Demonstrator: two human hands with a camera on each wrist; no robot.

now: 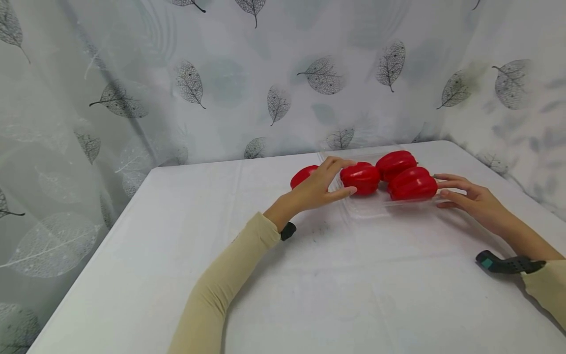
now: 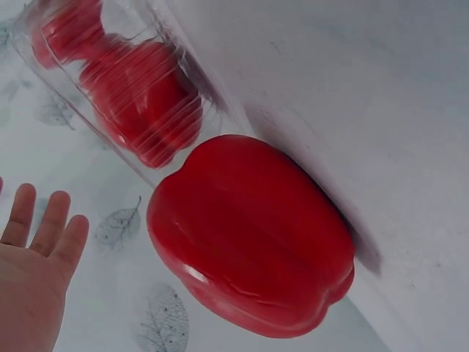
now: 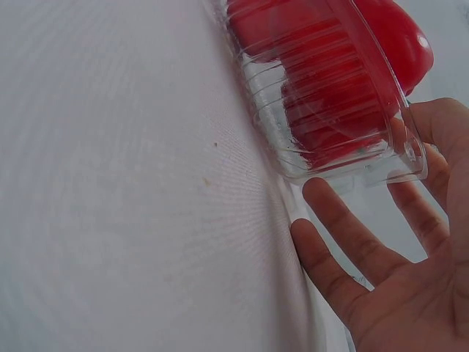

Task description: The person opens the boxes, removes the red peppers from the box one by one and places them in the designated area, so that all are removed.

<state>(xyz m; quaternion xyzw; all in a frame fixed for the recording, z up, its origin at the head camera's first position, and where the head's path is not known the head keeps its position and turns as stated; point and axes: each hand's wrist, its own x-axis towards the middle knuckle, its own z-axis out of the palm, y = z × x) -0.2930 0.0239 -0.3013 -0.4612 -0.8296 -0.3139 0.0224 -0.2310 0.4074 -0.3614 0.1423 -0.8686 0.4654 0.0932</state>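
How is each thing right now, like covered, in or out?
Clear container: uncovered, holding peppers
Three red peppers: in the container
White tablecloth: spread out
Fourth red pepper: out, on the tablecloth
Left hand: fingers and thumb apart
Right hand: fingers spread
Leaf-print curtain: hanging

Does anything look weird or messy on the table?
One red pepper sits outside the clear container, to its left, while the other three peppers are inside. Also, the white table covering has a few tiny dark specks; I can't tell what they are.
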